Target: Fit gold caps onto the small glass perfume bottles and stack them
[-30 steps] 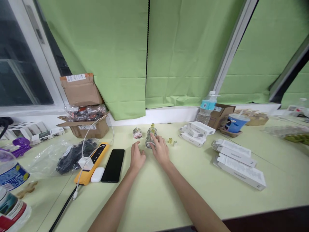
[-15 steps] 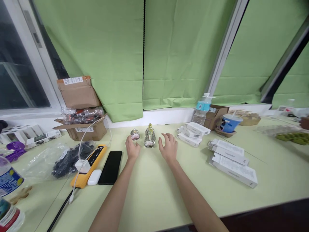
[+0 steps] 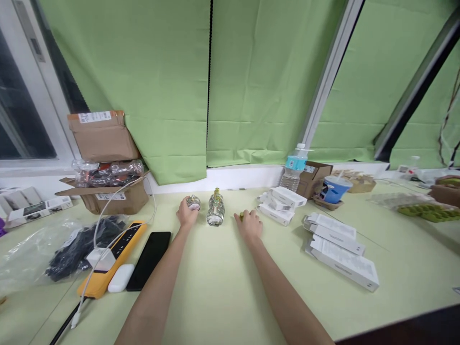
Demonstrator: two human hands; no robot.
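Note:
My left hand [image 3: 187,216] is closed around a small round glass bottle [image 3: 194,203] far out on the pale green table [image 3: 223,278]. Just right of it stand two clear glass bottles with gold tops [image 3: 215,211], untouched. My right hand [image 3: 249,224] lies palm down to their right, its fingers curled over a small gold cap [image 3: 242,216] that peeks out at the fingertips.
White flat boxes [image 3: 339,249] lie to the right, and more white boxes [image 3: 282,203], a water bottle [image 3: 293,167] and a blue cup [image 3: 332,189] behind them. On the left are a black phone [image 3: 149,258], a yellow device [image 3: 111,258] with a white charger, a plastic bag and cardboard boxes [image 3: 104,158].
My left hand reached forward and closed on the small round bottle. My right hand left the clear bottles, moved right and came down over the gold cap.

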